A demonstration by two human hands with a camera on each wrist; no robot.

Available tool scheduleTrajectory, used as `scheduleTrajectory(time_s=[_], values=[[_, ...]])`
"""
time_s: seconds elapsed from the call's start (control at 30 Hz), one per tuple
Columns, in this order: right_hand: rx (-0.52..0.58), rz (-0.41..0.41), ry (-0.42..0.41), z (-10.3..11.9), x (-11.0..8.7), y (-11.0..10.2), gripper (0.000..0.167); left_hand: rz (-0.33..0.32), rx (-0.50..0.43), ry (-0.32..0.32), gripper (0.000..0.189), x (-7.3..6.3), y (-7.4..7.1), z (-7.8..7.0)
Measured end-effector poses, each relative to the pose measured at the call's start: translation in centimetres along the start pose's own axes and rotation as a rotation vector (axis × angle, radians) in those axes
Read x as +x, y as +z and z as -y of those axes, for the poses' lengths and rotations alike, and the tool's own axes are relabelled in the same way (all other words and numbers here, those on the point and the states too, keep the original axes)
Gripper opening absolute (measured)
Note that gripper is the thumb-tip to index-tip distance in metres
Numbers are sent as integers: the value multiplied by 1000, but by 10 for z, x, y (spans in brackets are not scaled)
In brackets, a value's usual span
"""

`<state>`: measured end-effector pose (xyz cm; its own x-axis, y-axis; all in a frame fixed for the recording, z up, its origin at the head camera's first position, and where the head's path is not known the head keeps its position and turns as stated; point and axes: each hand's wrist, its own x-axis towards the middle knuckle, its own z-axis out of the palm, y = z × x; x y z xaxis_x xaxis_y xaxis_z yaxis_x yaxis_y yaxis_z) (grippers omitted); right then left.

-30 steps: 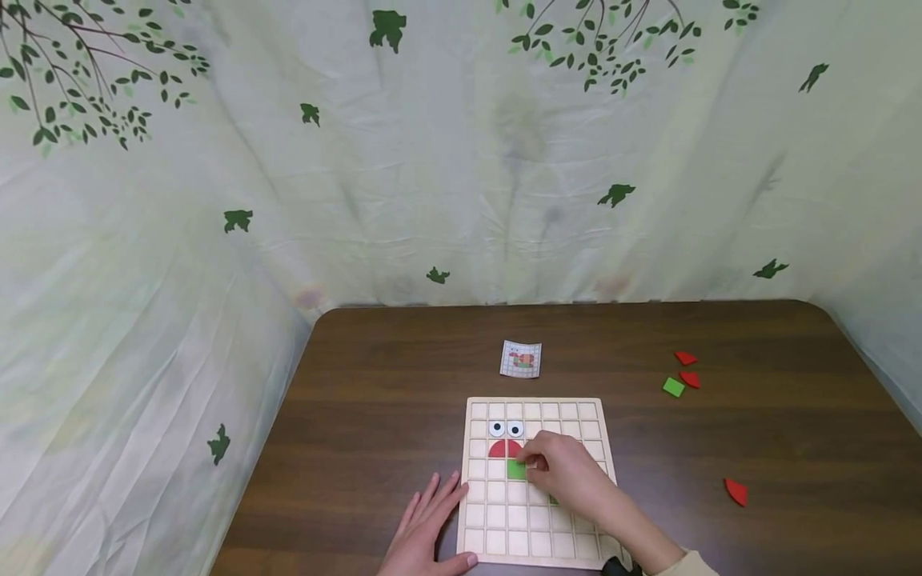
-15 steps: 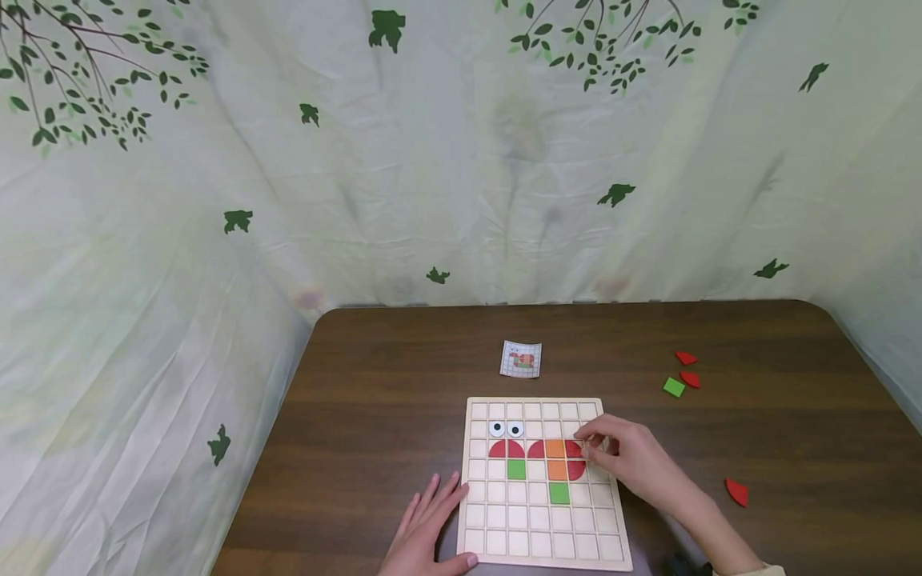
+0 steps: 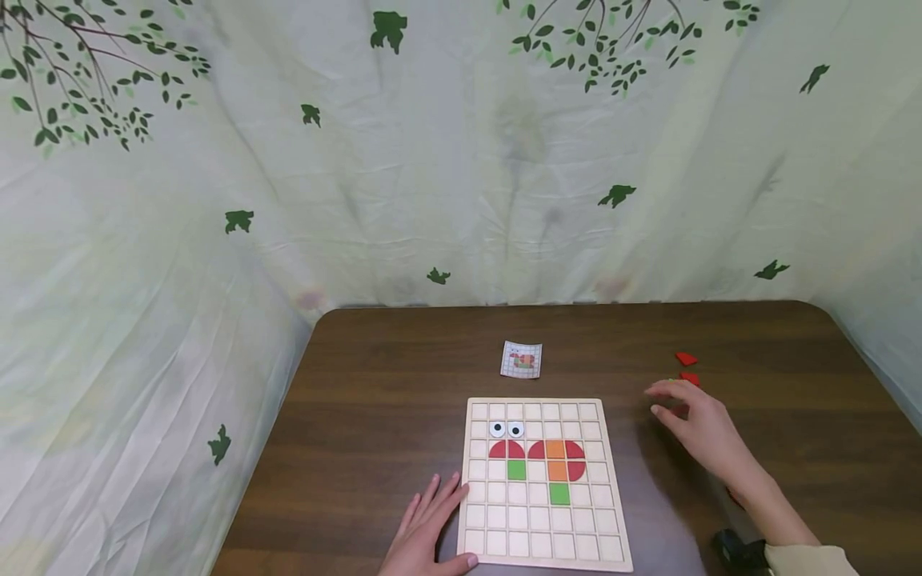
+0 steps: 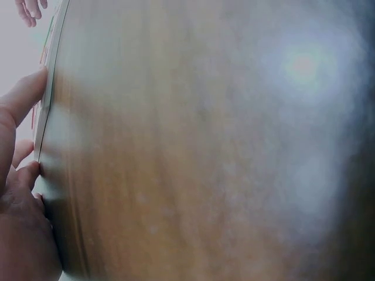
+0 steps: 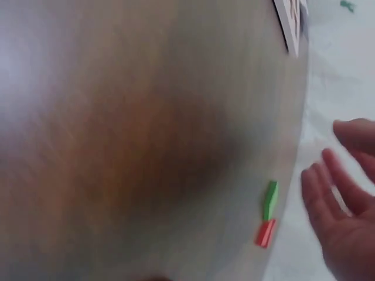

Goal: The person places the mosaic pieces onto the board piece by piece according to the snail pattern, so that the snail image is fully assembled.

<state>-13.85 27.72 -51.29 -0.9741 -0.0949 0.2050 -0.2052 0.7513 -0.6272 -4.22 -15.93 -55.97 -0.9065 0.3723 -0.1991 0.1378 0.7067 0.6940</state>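
A pale wooden grid board [image 3: 497, 516] lies on the table. My left hand [image 3: 428, 532] rests beside it with spread fingers, fingertips and thumb at its left edge and corner; the left wrist view shows the fingers [image 4: 26, 96] along the board's side. On the board are two eye discs [image 3: 515, 430], red quarter-circle tiles [image 3: 576, 470], orange square tiles [image 3: 555, 450] and green square tiles [image 3: 559, 494]. Off to the right, my right hand [image 3: 699, 428] hovers with thumb and fingers parted and nothing between them. It nearly covers a loose green square tile [image 5: 270, 201], near a red tile [image 5: 265, 233].
A small printed picture card [image 3: 521, 361] lies behind the board. Another loose red tile [image 3: 686, 358] sits at the back right of the brown table [image 3: 389, 376]. One more on the right is mostly hidden under the right forearm. A leaf-printed cloth [image 3: 461, 184] hangs behind.
My right hand has moved from the middle of the board, past its right edge, to the loose tiles on the right, uncovering the tiles on the board. The left hand stays put.
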Motion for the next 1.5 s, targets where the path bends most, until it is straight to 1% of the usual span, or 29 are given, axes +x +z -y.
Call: scheduleTrajectory(time_s=[0.17, 0.27, 0.4, 0.5, 0.63, 0.77, 0.9, 1.03, 1.17, 1.33, 1.5], values=[[-40, 89, 86, -10, 9, -13, 35, 14, -4, -12, 84, 1, 0, -1], [-47, 132, 118, -16, 12, -17, 38, 10, -1, -7, 84, 2, 1, -1], [-63, 157, 107, -23, 13, -16, 39, -14, -2, 18, 84, 1, 2, -1], [-75, 150, 95, -27, 13, -15, 38, -26, 0, 33, 83, 1, 3, -1], [-63, 148, 90, -32, 16, -13, 35, -18, 1, 30, 83, 1, 3, 0], [-40, 188, 108, -36, 17, -12, 33, -10, -4, 23, 84, 1, 3, 0], [-35, 213, 119, -36, 17, -9, 30, -14, -6, 26, 84, 1, 4, 1], [-30, 233, 120, -30, 17, -5, 24, -28, 1, 36, 84, 0, 4, 2], [-35, 224, 96, -20, 16, 2, 19, -44, 8, 55, 83, 0, 4, 3], [-37, 162, 46, -9, 10, 11, 17, -57, 16, 76, 82, 0, 4, 3], [4, 120, 22, 6, 7, 20, 17, -87, 50, 98, 82, -1, 3, 3]])
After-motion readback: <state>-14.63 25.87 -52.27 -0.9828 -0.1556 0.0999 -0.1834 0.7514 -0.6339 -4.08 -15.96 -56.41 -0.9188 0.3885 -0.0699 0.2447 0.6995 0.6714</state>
